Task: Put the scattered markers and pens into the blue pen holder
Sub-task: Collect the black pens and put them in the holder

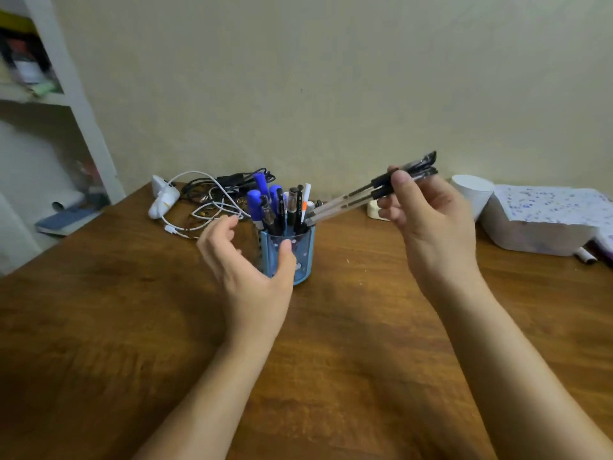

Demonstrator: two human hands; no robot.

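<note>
Broadly, the wooden surface (pixel 116 310) carried the blue pen holder (pixel 300 254), already crowded with markers (pixel 262 200); the left hand (pixel 245 270) cupped it, fingers apart, while the right hand (pixel 431 224) had its fingers clamped on clear pens (pixel 361 194) angled toward the rim

shelf contents (pixel 28 66) blurred, marker (pixel 585 256) half hidden, holder's (pixel 303 254) left side behind hand (pixel 247 273)

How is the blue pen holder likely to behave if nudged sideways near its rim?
The blue pen holder probably tips fairly easily: tall pens lean well above its rim. It looks like light plastic, so it may slide on the smooth table.
</note>
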